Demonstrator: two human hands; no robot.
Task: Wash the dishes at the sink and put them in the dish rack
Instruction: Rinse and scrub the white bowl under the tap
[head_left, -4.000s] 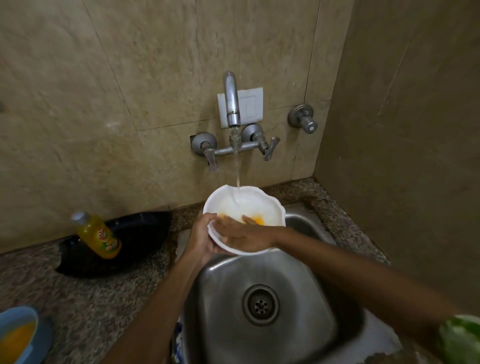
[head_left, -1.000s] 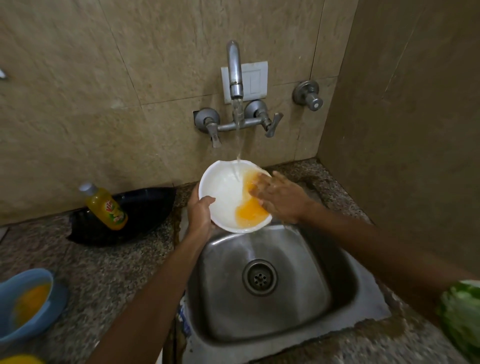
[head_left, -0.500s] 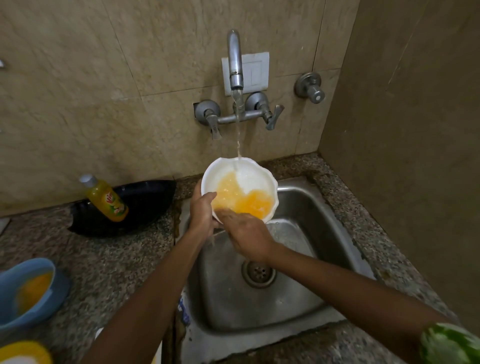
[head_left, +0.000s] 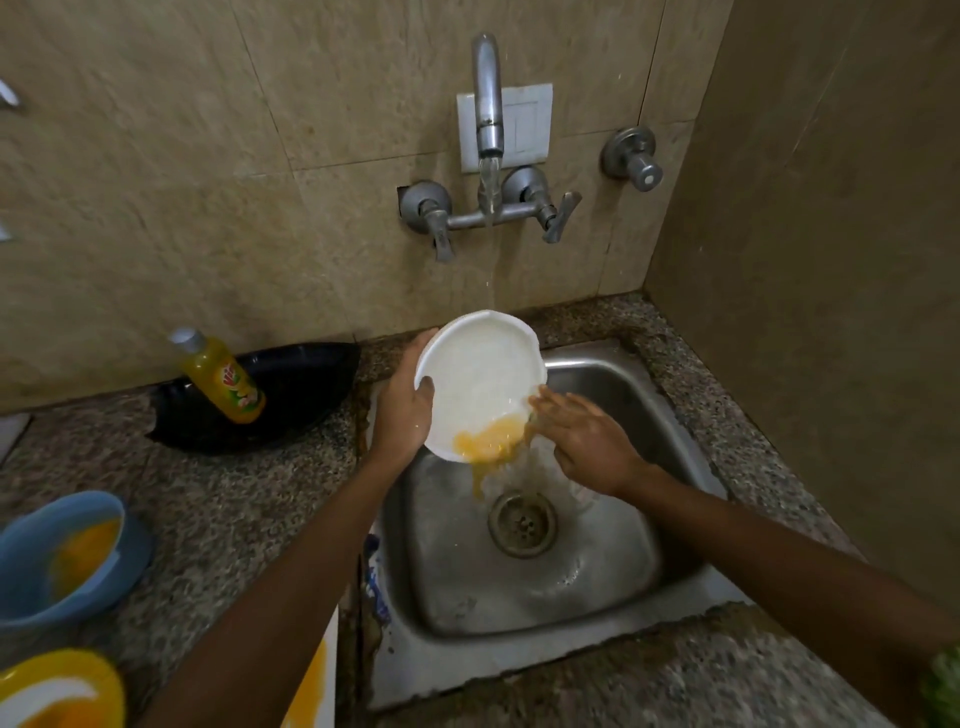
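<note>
Over the far left part of the sink, the left hand grips the white bowl by its left rim, thumb hooked over the edge and fingers behind it. The bowl is smooth, round and glossy, tilted so its open face looks toward the camera and its low edge hangs above the basin. The right hand lies spread and flat against the bowl's lower right rim, fingers loosely together, holding nothing. Orange liquid pools at the low edge and spills in a thin stream toward the round perforated drain. Water runs from the curved metal tap on the far tiled wall onto the bowl's upper rim.

The basin is brushed steel with rounded corners, wet, and bare apart from the drain. Around it runs a speckled granite bench. To the left, well apart from the sink, a yellow bottle leans in a black tray against the wall. Near left, a blue bowl holds orange residue, and a yellow dish shows at the frame's edge. A plain wall closes the right side just beyond the bench.
</note>
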